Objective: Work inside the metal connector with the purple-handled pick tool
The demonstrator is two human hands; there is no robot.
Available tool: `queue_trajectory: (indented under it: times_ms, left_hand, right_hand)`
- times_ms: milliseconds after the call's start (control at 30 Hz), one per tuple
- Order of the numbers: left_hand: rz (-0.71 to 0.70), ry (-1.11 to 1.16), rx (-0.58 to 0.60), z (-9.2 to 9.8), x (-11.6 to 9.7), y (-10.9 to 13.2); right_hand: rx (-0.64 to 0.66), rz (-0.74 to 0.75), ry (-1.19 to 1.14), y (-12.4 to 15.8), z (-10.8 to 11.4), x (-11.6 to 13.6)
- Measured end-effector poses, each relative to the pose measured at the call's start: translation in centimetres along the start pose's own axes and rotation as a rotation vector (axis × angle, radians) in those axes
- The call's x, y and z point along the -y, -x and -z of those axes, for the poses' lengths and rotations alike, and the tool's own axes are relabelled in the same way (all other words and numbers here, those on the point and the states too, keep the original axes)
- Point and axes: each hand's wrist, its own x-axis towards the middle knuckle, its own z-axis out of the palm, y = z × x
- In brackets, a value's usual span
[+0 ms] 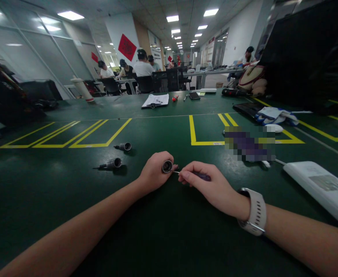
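Observation:
My left hand [156, 171] is wrapped round a dark metal cylindrical part [167, 166], its hollow round end turned toward me. In my right hand [205, 181] is a small screwdriver with a purple handle [202, 176]. Its thin shaft points left to the near side of the cylindrical part; whether the tip touches cannot be made out. Left of my hands, two similar dark parts lie on the green table [145, 238]: a nearer one [111, 164] and a farther one [125, 146], each with a hollow end and a thin stem pointing left.
A white box-like device [310, 173] with a cable lies at the right, near a blurred-out purple object [246, 144]. Beyond are a cloth [275, 114], a clipboard with paper [156, 100] and a phone [194, 95]. Yellow tape marks the table. Several people sit farther back.

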Motion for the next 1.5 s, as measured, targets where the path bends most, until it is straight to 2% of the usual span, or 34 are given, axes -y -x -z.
queue_trajectory:
  times_ms: [100, 167, 267, 367, 467, 533, 633, 733, 800, 967, 1033, 1100, 1233, 1333, 1433, 1500]
  left_hand:
    - [0.014, 0.032, -0.006, 0.0, 0.0, 0.0]
    - [0.017, 0.048, -0.002, 0.0, 0.0, 0.0]
    - [-0.004, 0.028, 0.025, 0.0, 0.1, 0.0]
    - [-0.016, -0.019, 0.046, 0.1, 0.0, 0.0]
    - [-0.059, -0.102, 0.088, 0.2, -0.2, 0.0]
    - [-0.093, -0.150, 0.114, 0.2, -0.3, 0.1]
    - [-0.108, -0.134, 0.112, 0.3, -0.3, 0.1]
    - [-0.092, -0.080, 0.098, 0.4, -0.2, 0.1]
    - [-0.080, -0.074, 0.092, 0.3, -0.2, 0.0]
    - [-0.086, -0.173, 0.108, 0.2, -0.3, 0.1]
    - [-0.090, -0.209, 0.115, 0.2, -0.3, 0.2]
    - [-0.092, -0.211, 0.118, 0.3, -0.4, 0.2]
    - [-0.078, -0.122, 0.107, 0.4, -0.4, 0.1]
    - [-0.068, -0.043, 0.084, 0.4, -0.3, 0.0]
    - [-0.063, -0.026, 0.071, 0.3, -0.1, 0.0]
    - [-0.056, -0.047, 0.076, 0.3, -0.1, 0.0]
  right_hand:
    - [0.009, -0.057, -0.120, 0.0, 0.0, -0.1]
    - [-0.024, -0.033, -0.129, 0.1, 0.2, -0.1]
    - [-0.093, 0.077, 0.018, 0.3, 0.3, 0.2]
    - [-0.086, 0.165, 0.181, 0.4, 0.2, 0.5]
    - [-0.052, 0.141, 0.210, 0.3, 0.1, 0.5]
    - [-0.022, 0.045, 0.094, 0.1, 0.2, 0.3]
    - [0.005, -0.101, -0.238, -0.4, 0.4, -0.4]
    - [-0.035, -0.151, -0.436, -0.5, 0.5, -0.9]
    - [-0.058, -0.095, -0.362, -0.4, 0.5, -0.8]
    - [-0.068, 0.164, 0.185, 0.4, 0.1, 0.3]
    - [-0.057, 0.179, 0.239, 0.5, 0.0, 0.6]
    - [-0.050, 0.101, 0.143, 0.3, 0.1, 0.5]
    - [-0.043, -0.112, -0.318, -0.5, 0.7, -0.5]
    - [-0.050, -0.207, -0.578, -1.0, 0.9, -1.3]
    - [-0.051, -0.227, -0.636, -1.1, 0.9, -1.4]
    - [-0.069, -0.161, -0.490, -0.8, 0.8, -1.0]
